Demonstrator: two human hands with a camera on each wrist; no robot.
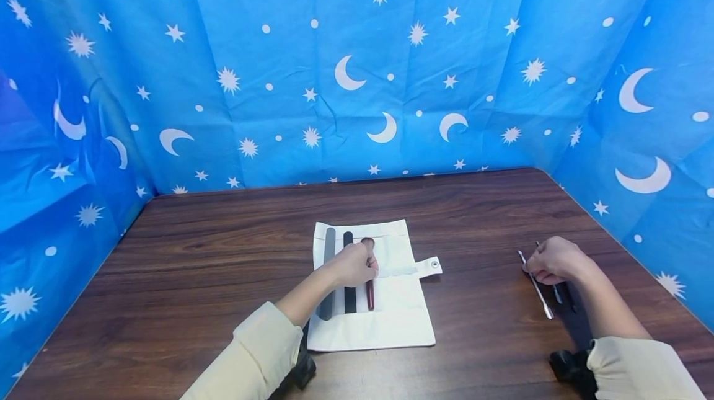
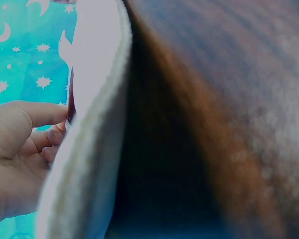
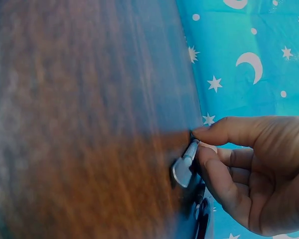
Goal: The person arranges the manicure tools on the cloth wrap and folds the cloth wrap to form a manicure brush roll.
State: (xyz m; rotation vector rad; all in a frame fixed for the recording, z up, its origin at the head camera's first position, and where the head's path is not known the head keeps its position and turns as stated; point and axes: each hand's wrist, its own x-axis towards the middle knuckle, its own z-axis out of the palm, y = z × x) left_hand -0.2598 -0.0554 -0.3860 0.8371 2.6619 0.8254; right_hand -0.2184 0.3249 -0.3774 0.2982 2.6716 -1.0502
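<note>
On a white fabric tool pouch [image 1: 385,330], my left hand [image 1: 352,265] pinches a slim dark red stick-like tool [image 1: 370,297], covering its middle. The left wrist view shows the thumb and fingertips meeting at its dark red edge [image 2: 71,99], partly hidden by the pouch. A grey nail file [image 1: 328,276] and a black nail file [image 1: 349,297] lie in the pouch beside it. At the right, my right hand [image 1: 558,260] pinches a silver cuticle pusher [image 1: 540,294] close over the table; its flat spade end [image 3: 181,172] shows in the right wrist view.
Another thin silver tool [image 1: 558,293] and a dark slim tool [image 1: 570,298] lie by my right hand. The pouch's snap tab [image 1: 431,266] sticks out to the right. Behind the brown wooden table [image 1: 223,251] hangs a blue star-and-moon cloth [image 1: 290,53].
</note>
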